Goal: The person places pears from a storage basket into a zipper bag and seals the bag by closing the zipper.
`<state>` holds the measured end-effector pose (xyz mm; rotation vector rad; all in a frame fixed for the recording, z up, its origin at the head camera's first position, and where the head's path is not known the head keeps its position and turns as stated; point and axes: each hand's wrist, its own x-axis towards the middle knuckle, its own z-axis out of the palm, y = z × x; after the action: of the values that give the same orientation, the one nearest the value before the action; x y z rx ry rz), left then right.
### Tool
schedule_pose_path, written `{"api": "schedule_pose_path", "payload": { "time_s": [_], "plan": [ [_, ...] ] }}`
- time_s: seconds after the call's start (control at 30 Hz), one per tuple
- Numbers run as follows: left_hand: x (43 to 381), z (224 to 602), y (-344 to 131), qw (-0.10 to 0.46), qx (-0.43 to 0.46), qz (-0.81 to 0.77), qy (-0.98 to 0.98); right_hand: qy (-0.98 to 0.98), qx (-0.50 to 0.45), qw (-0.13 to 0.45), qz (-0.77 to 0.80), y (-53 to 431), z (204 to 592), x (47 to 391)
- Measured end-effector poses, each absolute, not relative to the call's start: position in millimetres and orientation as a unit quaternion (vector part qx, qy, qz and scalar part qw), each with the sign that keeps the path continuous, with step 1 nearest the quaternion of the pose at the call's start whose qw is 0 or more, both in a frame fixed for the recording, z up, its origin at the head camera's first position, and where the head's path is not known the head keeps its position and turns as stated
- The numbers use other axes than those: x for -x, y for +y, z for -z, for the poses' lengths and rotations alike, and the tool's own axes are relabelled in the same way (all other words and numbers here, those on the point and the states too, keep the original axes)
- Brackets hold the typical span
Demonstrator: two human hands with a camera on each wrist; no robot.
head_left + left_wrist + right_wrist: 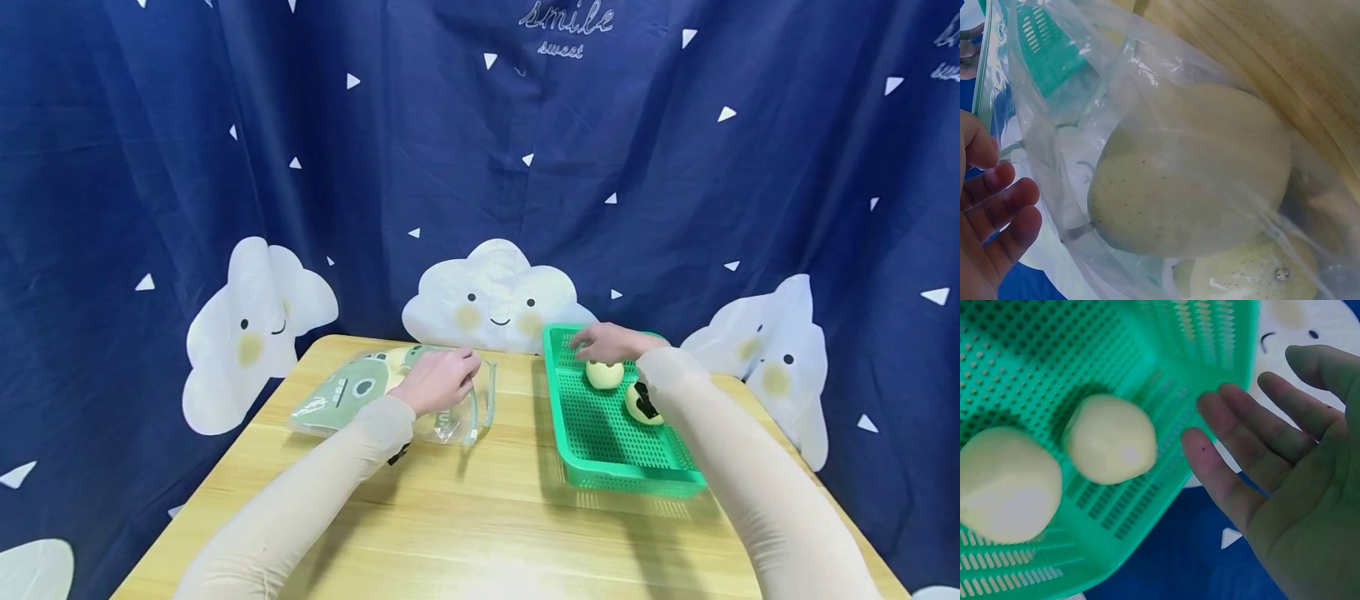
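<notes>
My left hand (441,381) pinches the upper edge of a clear zip bag (337,396) printed with a green cartoon face. Inside the bag, in the left wrist view, lie a large pale, speckled pear (1191,181) and another pear (1250,275) beside it. My right hand (609,342) hovers over the far end of a green perforated basket (562,417), its fingers spread and holding nothing. Below it in the basket sit two pale yellow pears, one nearer the hand (1110,440) and one farther from it (1007,487).
Bag and basket stand apart on a light wooden table (480,508), the bag to the left. Behind the table hangs a dark blue curtain (450,167) with white clouds and triangles. The basket has raised sides.
</notes>
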<state>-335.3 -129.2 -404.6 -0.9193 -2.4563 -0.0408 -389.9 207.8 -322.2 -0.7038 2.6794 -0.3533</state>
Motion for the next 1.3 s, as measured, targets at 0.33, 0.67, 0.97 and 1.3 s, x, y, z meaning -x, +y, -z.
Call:
{"api": "schedule_pose_path", "payload": {
  "time_s": [0.33, 0.67, 0.97, 1.3],
  "plan": [
    [336, 405, -131, 0.265, 0.344, 0.018, -0.901, 0.954, 0.24, 0.146, 0.099, 225, 332, 394],
    [334, 405, -132, 0.248, 0.342, 0.023, -0.906, 0.956, 0.212, 0.16, 0.123, 235, 349, 404],
    [332, 404, -132, 0.255, 0.341, 0.012, -0.905, 0.965, 0.185, 0.151, 0.109, 240, 356, 408],
    [333, 406, -132, 0.243, 0.332, 0.006, -0.911, 0.965, 0.144, 0.177, 0.127, 245, 370, 408]
  ]
}}
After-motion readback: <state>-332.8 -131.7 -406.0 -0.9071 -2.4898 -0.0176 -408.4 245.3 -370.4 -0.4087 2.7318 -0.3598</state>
